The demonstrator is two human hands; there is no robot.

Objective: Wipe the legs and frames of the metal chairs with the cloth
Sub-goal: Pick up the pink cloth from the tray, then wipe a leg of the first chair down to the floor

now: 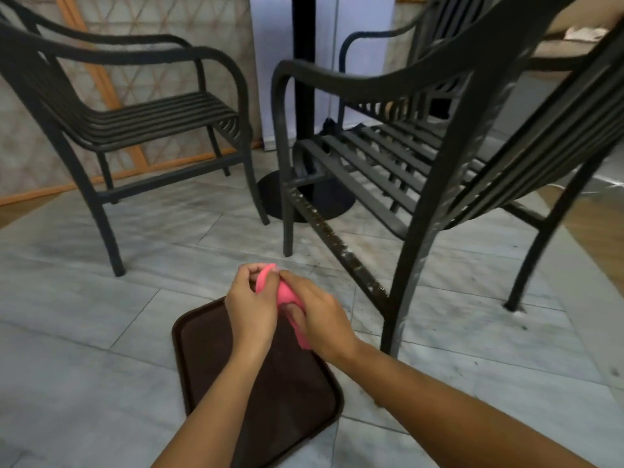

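Observation:
A pink cloth (283,293) is bunched between both hands, low in the middle of the view. My left hand (250,307) pinches its upper end and my right hand (317,315) wraps its lower part. Both hands hover over a dark brown tray (209,376) on the floor. A dark metal chair (388,163) stands close on the right, its near front leg (405,285) just right of my right hand, with a dirty, speckled lower side rail (337,244). A second dark metal chair (135,123) stands further back on the left.
The floor is pale grey marble tile (101,298). A black table post with a round base (304,194) stands between the two chairs. A woven panel with an orange frame (101,79) lines the back wall. Wooden flooring (601,231) shows at the right edge.

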